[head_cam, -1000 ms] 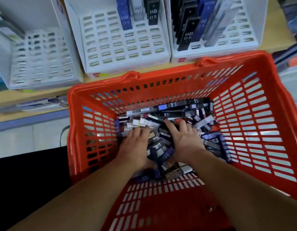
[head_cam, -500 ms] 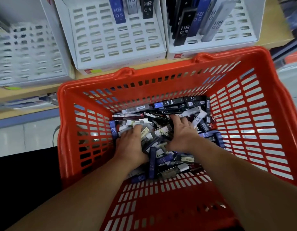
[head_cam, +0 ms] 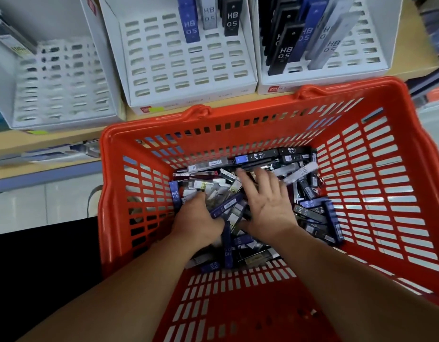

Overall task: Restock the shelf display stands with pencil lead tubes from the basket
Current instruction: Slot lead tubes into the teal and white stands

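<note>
Lead tubes (head_cam: 311, 213) lay flat in the basket (head_cam: 238, 118), long axes pointing every way. The right hand (head_cam: 270, 206) rested spread open on them. The left hand (head_cam: 196, 223) had its fingers buried, so its grip could not be told.

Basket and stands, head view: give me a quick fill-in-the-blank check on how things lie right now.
1. The left hand and right hand are both down in the ____.
2. The tubes lying there are marked HB ____.
3. The middle stand holds fewer tubes than the ____ stand.

Missing words: basket; 0.5; right.
</note>
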